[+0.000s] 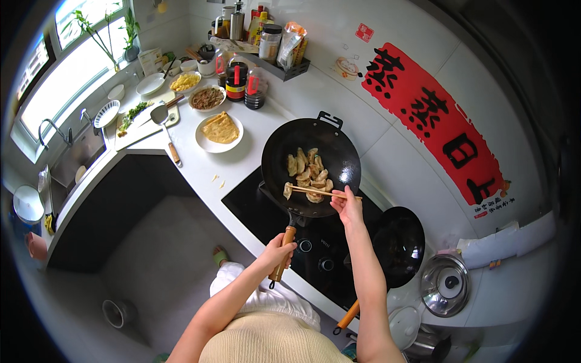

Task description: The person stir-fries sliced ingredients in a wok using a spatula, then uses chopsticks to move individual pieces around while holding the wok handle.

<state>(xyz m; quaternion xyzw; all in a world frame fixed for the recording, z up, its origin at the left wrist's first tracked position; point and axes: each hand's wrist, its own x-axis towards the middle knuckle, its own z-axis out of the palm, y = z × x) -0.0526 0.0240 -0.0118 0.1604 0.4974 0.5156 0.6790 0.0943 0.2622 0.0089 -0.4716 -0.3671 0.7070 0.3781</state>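
Note:
My left hand (278, 252) is wrapped around the wooden handle (288, 237) of a black wok (313, 131), which sits over the left side of the cooktop (247, 206). Browned dumplings (313, 171) lie clustered in the wok's middle. In my right hand (347, 206) is a pair of wooden chopsticks (317, 192), reaching leftward across the wok. Their tips touch one dumpling (288, 191) at the near left of the cluster; whether they pinch it I cannot tell.
A second wok (399, 245) stands right of my right forearm, its handle (348, 315) jutting past the counter edge. Left of the cooktop are a plate of folded flatbread (220, 129), a spatula (169, 136), a cutting board (145, 129) and a bowl of minced food (207, 98). Sauce bottles (236, 81) line the wall.

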